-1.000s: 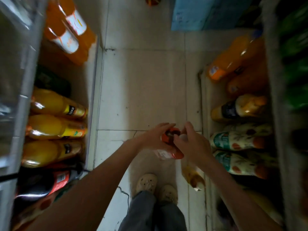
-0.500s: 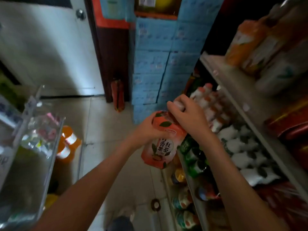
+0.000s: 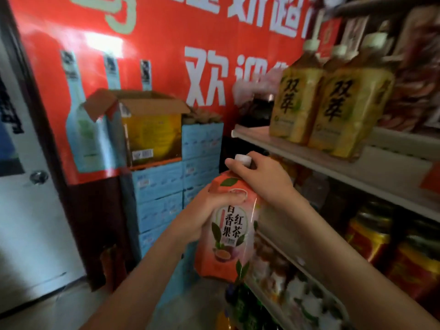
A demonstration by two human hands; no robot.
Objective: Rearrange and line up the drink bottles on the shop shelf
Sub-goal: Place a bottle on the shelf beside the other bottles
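Note:
I hold a large orange-pink tea bottle [image 3: 228,229] upright in mid-air in front of the shelves. My left hand [image 3: 204,215] grips its side near the shoulder. My right hand [image 3: 259,177] grips the neck just under the white cap [image 3: 243,160]. Above and to the right, two large yellow tea bottles [image 3: 328,101] with white caps stand side by side at the front of a white shelf [image 3: 371,170]. The bottle in my hands is below that shelf's edge and left of it.
Lower shelves on the right carry red-and-gold cans [image 3: 371,236] and small bottles [image 3: 297,294]. Stacked blue cartons [image 3: 162,191] and an open cardboard box [image 3: 142,125] stand against a red banner [image 3: 166,48]. A white door [image 3: 26,210] is at the left.
Both hands lifted the orange-pink bottle from near the floor up to shelf height. My view swung up from the floor to the upper shelf with the yellow bottles.

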